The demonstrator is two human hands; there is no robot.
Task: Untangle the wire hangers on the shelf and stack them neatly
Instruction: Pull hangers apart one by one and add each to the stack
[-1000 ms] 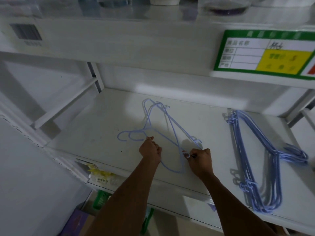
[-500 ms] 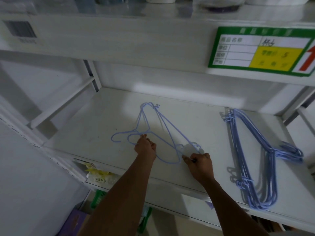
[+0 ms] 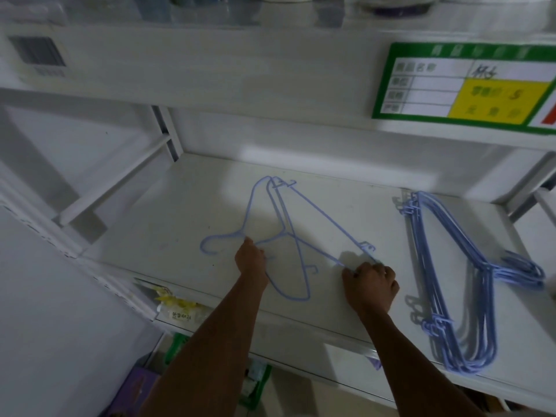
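Note:
Two or three light-blue wire hangers (image 3: 288, 233) lie crossed over each other in the middle of the white shelf (image 3: 168, 224). My left hand (image 3: 250, 260) is closed on the neck of one hanger, its hook (image 3: 210, 245) pointing left. My right hand (image 3: 371, 285) pinches the near corner of another hanger, whose long wire (image 3: 325, 218) runs up and back to the far corner. A neat stack of blue hangers (image 3: 451, 281) lies at the right of the shelf, hooks pointing right.
An upper shelf edge carries a green and yellow price label (image 3: 463, 85) and a barcode tag (image 3: 37, 54). A white upright post (image 3: 165, 133) stands at the back left. Packaged goods (image 3: 177, 305) sit on the lower shelf.
The hands have drawn apart, my right hand moving right. The hanger in it has swung away from the one in my left hand, spreading the tangle.

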